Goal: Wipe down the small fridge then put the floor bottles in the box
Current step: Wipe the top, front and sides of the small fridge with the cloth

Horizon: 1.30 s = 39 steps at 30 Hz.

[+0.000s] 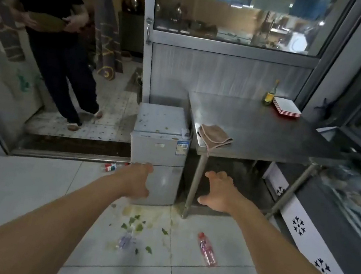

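We reach both arms out, left hand (140, 181) and right hand (218, 191) empty with fingers loosely spread, toward the small grey stained fridge (160, 143) beside the steel table (271, 133), while a pink-capped plastic bottle (207, 250) lies on the floor tiles.

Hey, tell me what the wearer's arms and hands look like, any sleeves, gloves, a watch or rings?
Both forearms are bare along all that shows, with no sleeve in view. The left hand and right hand wear no gloves. No watch, bracelet or ring is visible on either wrist or on the fingers that show.
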Motion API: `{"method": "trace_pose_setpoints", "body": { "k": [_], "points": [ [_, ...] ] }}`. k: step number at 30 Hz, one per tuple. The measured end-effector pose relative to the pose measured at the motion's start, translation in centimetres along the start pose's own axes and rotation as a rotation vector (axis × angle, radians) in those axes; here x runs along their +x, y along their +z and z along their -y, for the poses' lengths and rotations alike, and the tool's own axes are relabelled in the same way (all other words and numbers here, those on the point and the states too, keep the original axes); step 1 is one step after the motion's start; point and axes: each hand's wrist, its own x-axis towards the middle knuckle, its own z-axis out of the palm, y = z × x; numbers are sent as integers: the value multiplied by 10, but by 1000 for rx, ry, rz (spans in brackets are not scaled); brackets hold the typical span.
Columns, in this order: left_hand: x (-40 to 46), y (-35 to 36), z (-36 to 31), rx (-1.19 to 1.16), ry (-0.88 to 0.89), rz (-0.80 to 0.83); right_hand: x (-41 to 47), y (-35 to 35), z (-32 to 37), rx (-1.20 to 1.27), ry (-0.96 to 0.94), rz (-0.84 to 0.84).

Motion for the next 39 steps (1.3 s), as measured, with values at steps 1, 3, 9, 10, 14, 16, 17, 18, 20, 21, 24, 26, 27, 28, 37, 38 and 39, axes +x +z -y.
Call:
{"method": "trace_pose_setpoints", "body": {
  "k": [1, 3, 9, 10, 14, 16, 17, 18, 20, 21, 24, 26, 27, 28, 37, 38, 39],
  "points": [
    [17, -5, -1, -16, -1, 5, 17, -5, -4, 19, 5, 1],
    [52, -12, 1, -38, -19, 9, 55, -14, -12, 50, 30, -1],
    [146, -34, 13, -43, -26, 49, 150, -37, -23, 114, 60, -33],
    [162, -37, 15, -43, -21, 59, 164, -38, -26, 113, 69, -27],
    [226, -47, 24, -28, 13, 106, 213, -40, -34, 142, 115, -9],
    [257, -50, 29, 0, 33, 122, 233, -38, -38, 168, 162, -31],
    [276, -53, 30, 18, 56, 125, 244, -38, -40, 180, 198, -54],
    [293, -55, 31, 31, 76, 133, 253, -38, -41, 185, 230, -71],
    [322, -57, 34, 47, 107, 158, 271, -35, -42, 196, 294, -87],
    [335, -57, 36, 54, 120, 167, 280, -33, -43, 202, 322, -93],
    [371, -56, 45, 74, 151, 180, 308, -26, -44, 192, 367, -96],
    [390, -54, 53, 70, 153, 176, 330, -22, -45, 156, 366, -87],
    [398, -53, 57, 68, 152, 173, 340, -20, -47, 130, 364, -94],
    [406, -51, 61, 66, 150, 173, 352, -19, -48, 99, 370, -108],
    [457, -31, 99, 58, 89, 155, 444, 3, -74, -53, 450, -209],
    [460, -28, 103, 58, 79, 160, 447, 6, -76, -107, 452, -254],
    [462, -25, 106, 57, 69, 165, 450, 9, -78, -143, 441, -315]
  ]
}}
